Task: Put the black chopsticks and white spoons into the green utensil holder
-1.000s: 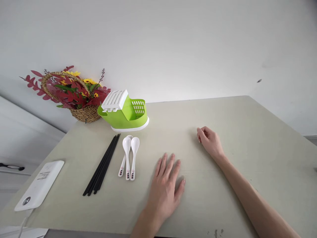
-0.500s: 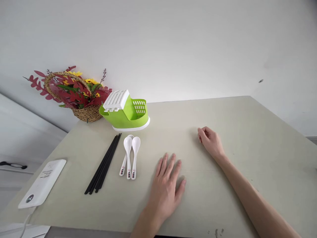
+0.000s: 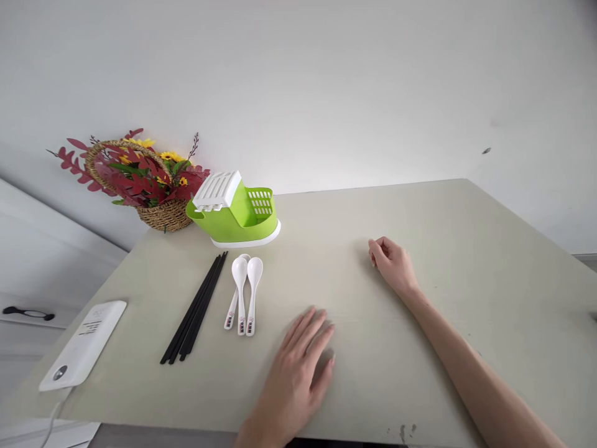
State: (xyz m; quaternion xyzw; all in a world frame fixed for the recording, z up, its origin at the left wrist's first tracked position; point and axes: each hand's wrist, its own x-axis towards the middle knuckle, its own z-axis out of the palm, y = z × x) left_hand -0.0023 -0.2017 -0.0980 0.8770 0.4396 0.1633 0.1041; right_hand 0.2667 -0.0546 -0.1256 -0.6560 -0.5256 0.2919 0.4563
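Note:
My left hand [image 3: 293, 373] is at the table's near side, palm down with its fingers stretched out, holding nothing. The closest things to it are three white spoons [image 3: 252, 292], whose bowls point away from me and whose handles bear small printed marks. My right hand [image 3: 394, 264] rests on the table farther off to the right, its fingers curled into a loose fist with nothing showing in it. Several black chopsticks [image 3: 198, 311] lie in a slanted bundle left of the spoons. Behind them stands a green utensil holder [image 3: 233, 224] with a white slotted top and a white base.
A wicker basket [image 3: 164, 216] of red leaves and yellow flowers stands at the back left. The white power bank [image 3: 84, 345], with a cable, lies near the left edge of the pale table [image 3: 354, 398]. A wall [image 3: 354, 93] rises behind.
My left hand has drawn back toward me and slightly left, fingers still spread. The right hand stays in its fist. The camera view has shifted slightly; the objects stay in place.

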